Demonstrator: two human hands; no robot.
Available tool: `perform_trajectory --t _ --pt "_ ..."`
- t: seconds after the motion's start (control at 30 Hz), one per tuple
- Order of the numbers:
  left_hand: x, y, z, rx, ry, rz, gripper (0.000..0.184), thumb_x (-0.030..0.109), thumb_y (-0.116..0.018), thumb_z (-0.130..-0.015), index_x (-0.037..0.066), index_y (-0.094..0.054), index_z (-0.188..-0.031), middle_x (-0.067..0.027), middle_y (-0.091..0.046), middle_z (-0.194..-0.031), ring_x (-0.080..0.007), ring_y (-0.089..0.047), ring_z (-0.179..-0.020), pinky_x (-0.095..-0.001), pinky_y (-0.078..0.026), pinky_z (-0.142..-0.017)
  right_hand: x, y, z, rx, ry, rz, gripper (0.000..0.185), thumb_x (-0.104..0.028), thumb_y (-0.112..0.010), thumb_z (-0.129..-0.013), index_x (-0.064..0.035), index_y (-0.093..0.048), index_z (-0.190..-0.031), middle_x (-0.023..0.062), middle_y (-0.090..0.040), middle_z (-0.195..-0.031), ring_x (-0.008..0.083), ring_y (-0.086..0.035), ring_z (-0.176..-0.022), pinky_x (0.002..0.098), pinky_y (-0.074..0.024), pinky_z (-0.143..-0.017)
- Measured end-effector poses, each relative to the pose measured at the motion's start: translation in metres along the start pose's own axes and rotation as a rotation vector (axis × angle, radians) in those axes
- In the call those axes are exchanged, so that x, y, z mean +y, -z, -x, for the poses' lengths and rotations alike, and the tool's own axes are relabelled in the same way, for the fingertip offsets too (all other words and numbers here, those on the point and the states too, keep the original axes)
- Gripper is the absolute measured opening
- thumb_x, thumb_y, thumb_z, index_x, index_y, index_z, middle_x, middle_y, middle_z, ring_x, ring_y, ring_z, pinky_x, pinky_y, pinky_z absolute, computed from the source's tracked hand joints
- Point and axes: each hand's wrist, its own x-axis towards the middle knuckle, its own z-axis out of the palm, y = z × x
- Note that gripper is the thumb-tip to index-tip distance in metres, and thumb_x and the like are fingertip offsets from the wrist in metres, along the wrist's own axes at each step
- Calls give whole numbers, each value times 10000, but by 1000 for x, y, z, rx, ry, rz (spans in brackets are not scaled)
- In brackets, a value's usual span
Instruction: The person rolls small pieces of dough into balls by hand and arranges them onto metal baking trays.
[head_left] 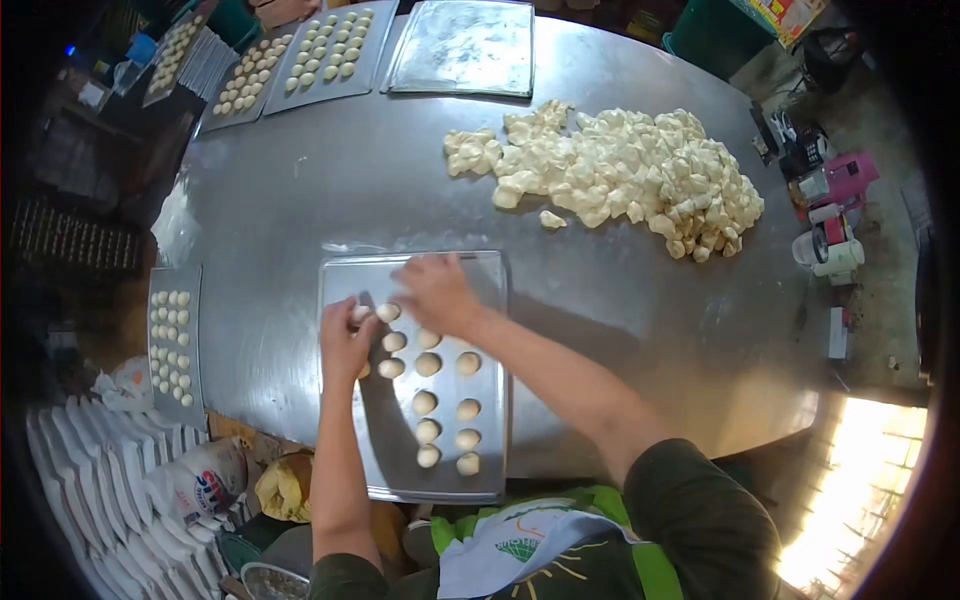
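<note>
A metal tray [400,485] lies on the table in front of me, with rows of round dough balls [428,364] on it. At the tray's left side, my left hand [345,345] has its thumb and fingers closed round a pale dough ball [361,313]. My right hand [437,295] hovers over the upper part of the tray, its fingers blurred by motion and pointing left. Close beside those fingers sits another dough ball [388,312]. Whether the right hand holds anything is hidden.
A big heap of cut dough pieces [640,170] covers the table's far right. An upturned or bare tray [462,45] lies at the back, beside filled trays [330,45]. Another filled tray [175,345] rests at the left edge. Bottles and cups [835,250] stand at the right.
</note>
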Motion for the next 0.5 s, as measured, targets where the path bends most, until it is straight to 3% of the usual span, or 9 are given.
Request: perform_trajectory --t 0.03,0.13,0.17,0.23,0.3,0.33,0.43,0.5 --pt "16 -1 4 -2 6 -12 387 135 -763 -858 30 -664 -1217 -174 -631 -1157 -366 -616 -1073 -448 -502 -950 24 25 -8 2 -28 61 259 -182 -719 -820 -131 -704 -1074 77 -660 -1022 280 -624 -1065 502 -426 -919" --pt "62 -10 13 299 4 -42 420 143 -779 -861 26 -658 -1245 -177 -637 -1190 -341 -626 -1098 -432 -501 -957 134 82 -33 63 -97 189 254 -119 -686 -858 -121 -702 -1111 98 -661 -1075 311 -622 -1079 461 -495 -906" --pt "77 -22 10 294 6 -52 420 143 -779 -861 26 -658 -1245 -177 -637 -1190 -341 -626 -1098 -432 -501 -957 162 100 -37 91 -111 279 258 -103 -686 -862 -116 -702 -1119 108 -665 -1078 321 -630 -1068 444 -516 -898" --pt "115 -55 -21 201 -257 -36 452 168 -790 -860 51 -654 -1275 -178 -641 -1199 -347 -627 -1100 -426 -501 -955 204 107 -40 58 -102 263 254 -100 -696 -854 -105 -700 -1108 108 -662 -1064 305 -636 -1042 428 -519 -881" --pt "146 -98 -56 169 -382 -148 452 168 -801 -841 73 -663 -1261 -175 -646 -1193 -368 -628 -1106 -445 -503 -944 234 111 -31 -25 -87 241 248 -94 -714 -839 -85 -694 -1086 109 -658 -1036 272 -649 -990 397 -526 -849" --pt "163 -117 -73 90 -341 -137 443 198 -793 -845 90 -666 -1256 -174 -644 -1207 -375 -622 -1129 -461 -492 -958 238 123 -26 -19 -92 238 248 -94 -714 -839 -85 -694 -1086 109 -658 -1036 272 -649 -990 397 -526 -849" --pt "183 -175 -122 -21 -245 -251 434 286 -762 -856 115 -668 -1244 -156 -665 -1194 -372 -641 -1132 -498 -475 -972 211 185 -5 260 -157 -509 305 -93 -753 -815 -75 -675 -1109 90 -634 -990 212 -630 -922 342 -512 -816" --pt "190 -209 -142 -2 -225 -358 447 312 -750 -861 120 -664 -1255 -148 -679 -1155 -372 -658 -1090 -494 -481 -968 172 250 49 367 -189 -512 267 -82 -759 -822 -49 -653 -1064 67 -597 -952 156 -577 -900 308 -483 -817"
